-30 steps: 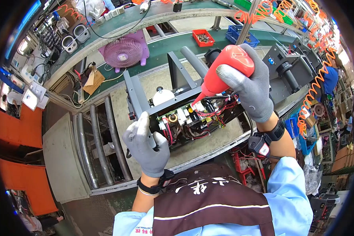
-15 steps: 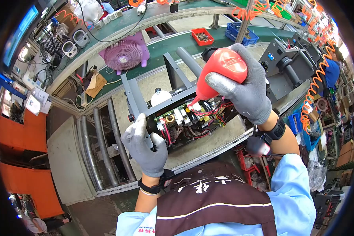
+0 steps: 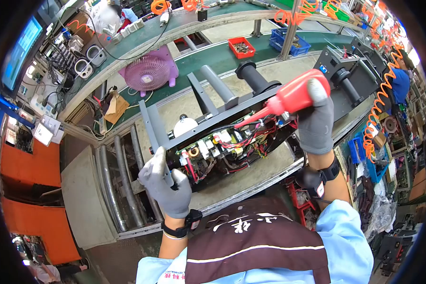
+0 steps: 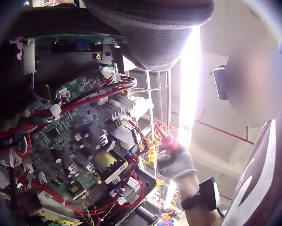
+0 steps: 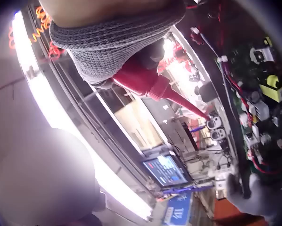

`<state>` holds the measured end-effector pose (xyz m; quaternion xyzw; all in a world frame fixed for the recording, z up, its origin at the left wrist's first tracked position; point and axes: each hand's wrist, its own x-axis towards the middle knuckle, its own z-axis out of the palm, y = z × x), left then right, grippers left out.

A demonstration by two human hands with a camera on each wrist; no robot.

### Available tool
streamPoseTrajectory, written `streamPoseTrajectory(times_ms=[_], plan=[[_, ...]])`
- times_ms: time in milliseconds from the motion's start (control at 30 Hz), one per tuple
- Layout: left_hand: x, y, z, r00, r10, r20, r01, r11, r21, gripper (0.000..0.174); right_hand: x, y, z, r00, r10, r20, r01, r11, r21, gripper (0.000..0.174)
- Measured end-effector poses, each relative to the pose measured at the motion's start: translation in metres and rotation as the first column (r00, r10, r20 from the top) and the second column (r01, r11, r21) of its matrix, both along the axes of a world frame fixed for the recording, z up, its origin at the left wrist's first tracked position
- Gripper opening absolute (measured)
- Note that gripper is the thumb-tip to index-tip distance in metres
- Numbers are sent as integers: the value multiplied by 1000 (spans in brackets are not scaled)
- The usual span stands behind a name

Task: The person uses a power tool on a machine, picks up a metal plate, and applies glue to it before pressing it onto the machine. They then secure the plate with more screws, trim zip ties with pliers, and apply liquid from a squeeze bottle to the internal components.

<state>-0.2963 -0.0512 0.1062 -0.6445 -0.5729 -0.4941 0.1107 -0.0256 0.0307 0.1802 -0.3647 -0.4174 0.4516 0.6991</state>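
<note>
My gloved right hand (image 3: 316, 124) grips a red squeeze bottle (image 3: 296, 94), tilted with its thin nozzle pointing left and down over the wired electronics (image 3: 222, 146). In the right wrist view the bottle (image 5: 141, 81) and its long tip show beneath the glove cuff. My gloved left hand (image 3: 168, 185) holds the left end of the grey metal frame (image 3: 213, 119), fingers on top and thumb on the near side. The left wrist view shows the circuit board (image 4: 79, 127) with red and black wire bundles close up, and the right hand (image 4: 175, 162) beyond.
Behind the frame stand a purple fan (image 3: 147, 78), a red parts bin (image 3: 242, 48) and a blue bin (image 3: 289, 42). Metal rollers (image 3: 124, 184) lie at left. Another dark metal unit (image 3: 348, 78) sits at right, near a coiled orange hose (image 3: 381, 104).
The right hand and bottle have moved right, and the bottle is tipped flatter. The frame appears shifted slightly left, with the left hand still on its end.
</note>
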Motion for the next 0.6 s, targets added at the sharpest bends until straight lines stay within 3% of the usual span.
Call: streamPoseTrajectory(times_ms=[33, 133, 200, 233, 300, 433, 600], plan=[[1, 0, 0, 1000, 7, 14, -7, 1000, -10, 55, 8, 2, -3, 995, -32, -98, 30, 999, -26, 26], [3, 1, 0, 1000, -8, 5, 8, 1000, 12, 55, 29, 9, -9, 989, -109, -99, 113, 993, 39, 33], [3, -1, 1, 1000, -13, -23, 13, 1000, -19, 56, 32, 8, -7, 989, -135, 65, 130, 989, 70, 27], [3, -1, -1, 999, -16, -29, 15, 1000, -21, 56, 31, 8, -4, 989, -137, 59, 133, 989, 67, 27], [4, -1, -3, 1000, -16, 0, 16, 1000, 1, 57, 27, 9, 3, 967, -100, 236, 62, 984, 165, 22], [5, -1, -2, 1000, -1, -25, 1, 1000, -7, 56, 14, 12, 9, 966, 43, 254, -81, 987, 142, 24], [5, 0, -4, 1000, -19, -4, 19, 1000, 14, 57, 11, 18, 18, 914, 45, 404, -116, 981, 154, 30]])
